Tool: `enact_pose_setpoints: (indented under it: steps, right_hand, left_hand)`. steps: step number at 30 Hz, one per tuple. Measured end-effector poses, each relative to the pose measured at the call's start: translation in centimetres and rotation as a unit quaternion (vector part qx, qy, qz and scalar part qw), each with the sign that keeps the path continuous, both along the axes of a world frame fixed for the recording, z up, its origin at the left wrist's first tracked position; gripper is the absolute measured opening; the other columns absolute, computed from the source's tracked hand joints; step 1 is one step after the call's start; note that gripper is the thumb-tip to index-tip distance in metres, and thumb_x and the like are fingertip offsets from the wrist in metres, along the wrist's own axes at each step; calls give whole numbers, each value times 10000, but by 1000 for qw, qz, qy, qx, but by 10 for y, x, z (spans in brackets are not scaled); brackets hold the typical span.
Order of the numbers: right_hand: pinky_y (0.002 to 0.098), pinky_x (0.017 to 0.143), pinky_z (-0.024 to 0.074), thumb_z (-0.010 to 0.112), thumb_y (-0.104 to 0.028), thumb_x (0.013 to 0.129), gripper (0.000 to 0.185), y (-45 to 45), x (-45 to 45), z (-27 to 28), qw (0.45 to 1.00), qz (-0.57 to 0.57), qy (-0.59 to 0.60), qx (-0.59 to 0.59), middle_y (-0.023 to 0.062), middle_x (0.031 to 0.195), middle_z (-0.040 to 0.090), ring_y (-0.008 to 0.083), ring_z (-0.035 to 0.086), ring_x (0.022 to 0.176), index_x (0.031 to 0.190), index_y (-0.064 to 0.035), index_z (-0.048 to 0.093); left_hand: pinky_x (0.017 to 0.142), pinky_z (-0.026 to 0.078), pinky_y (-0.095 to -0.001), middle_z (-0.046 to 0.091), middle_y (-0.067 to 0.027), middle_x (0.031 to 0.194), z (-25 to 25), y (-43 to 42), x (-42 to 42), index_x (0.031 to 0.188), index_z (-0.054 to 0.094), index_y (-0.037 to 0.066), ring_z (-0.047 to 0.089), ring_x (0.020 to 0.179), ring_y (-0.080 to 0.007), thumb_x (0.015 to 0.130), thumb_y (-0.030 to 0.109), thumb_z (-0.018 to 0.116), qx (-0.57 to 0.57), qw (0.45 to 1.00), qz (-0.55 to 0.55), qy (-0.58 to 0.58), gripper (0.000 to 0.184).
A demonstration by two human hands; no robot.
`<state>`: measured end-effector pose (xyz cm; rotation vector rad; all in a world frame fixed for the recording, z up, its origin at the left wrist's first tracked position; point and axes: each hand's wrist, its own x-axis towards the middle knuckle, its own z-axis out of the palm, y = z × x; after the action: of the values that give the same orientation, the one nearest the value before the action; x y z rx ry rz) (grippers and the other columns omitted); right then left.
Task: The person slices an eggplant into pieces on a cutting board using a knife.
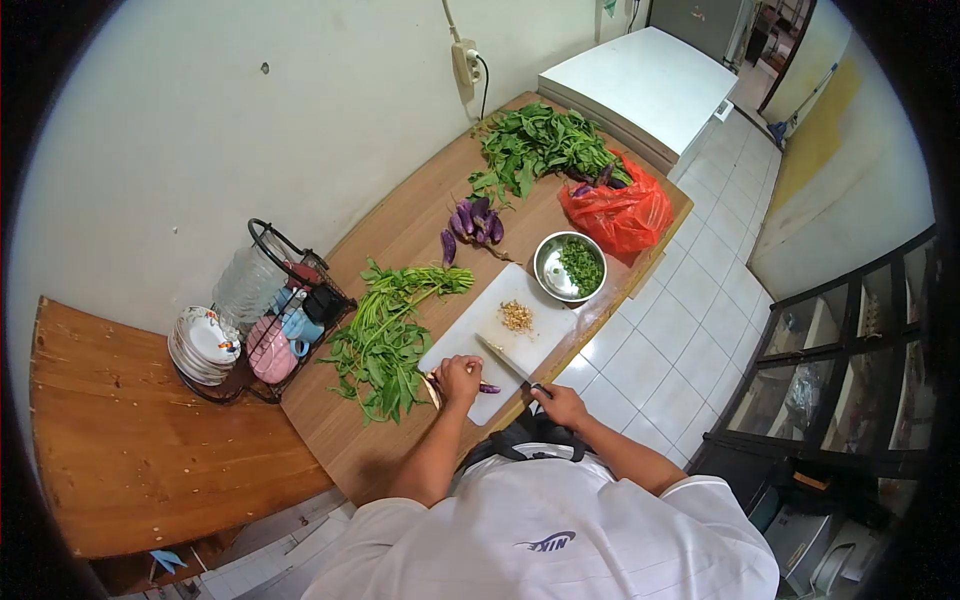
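Note:
My left hand is closed at the near left corner of the white cutting board. A slim purple eggplant pokes out on the right of its fingers, and the hand covers the rest. My right hand grips the dark handle of a knife, whose blade slants over the board towards the far left. Beyond the blade tip lies a small heap of chopped, pale brown bits. A steel bowl with cut greens stands at the board's far right corner.
Leafy greens with long stems lie left of the board. Behind it are several purple eggplants, more greens and a red plastic bag. A wire rack holds plates and cups. The wooden table edge runs along my right.

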<state>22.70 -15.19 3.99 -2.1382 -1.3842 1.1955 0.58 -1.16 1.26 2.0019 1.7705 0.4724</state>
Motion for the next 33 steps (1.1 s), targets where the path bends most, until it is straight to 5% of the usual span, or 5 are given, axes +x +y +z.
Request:
enact_pose_setpoints:
  steps: [8,10,13,22,33]
  right_hand:
    - [460,835,549,537,-624,975,580,-22,14,13,995,10,58,-82,186,907,736,374,712,932,1067,-87,736]
    - [460,827,548,530,-631,976,588,-21,9,9,995,25,67,-72,186,906,736,372,713,930,1064,-88,739]
    - [447,814,545,528,-630,982,592,-19,1,-8,995,46,76,-46,190,895,730,359,709,893,1054,-83,744]
    - [459,831,548,514,-670,960,645,-12,5,-19,991,33,97,-86,188,868,733,365,719,898,1052,-74,742]
    - [460,901,537,524,-662,960,630,-22,10,-10,995,25,73,-68,213,964,733,389,700,995,1136,-93,729]
  left_hand:
    - [871,472,-385,722,3,923,-9,8,-10,1022,722,155,642,907,-201,732,212,869,-15,997,-14,-80,330]
    - [844,517,-339,702,-35,946,-18,13,-14,1034,674,90,630,896,-166,721,99,853,-49,967,44,-244,361]
    - [816,541,-329,687,-69,957,-27,20,-24,1081,663,75,641,883,-191,702,41,844,-36,956,19,-291,421]
    - [828,523,-373,697,-71,918,-4,24,-13,854,736,72,653,920,-250,773,164,844,-9,970,-24,-242,163]
    - [926,464,-444,668,-38,989,24,27,21,783,779,169,598,1034,-289,756,297,875,31,989,-65,-129,162]
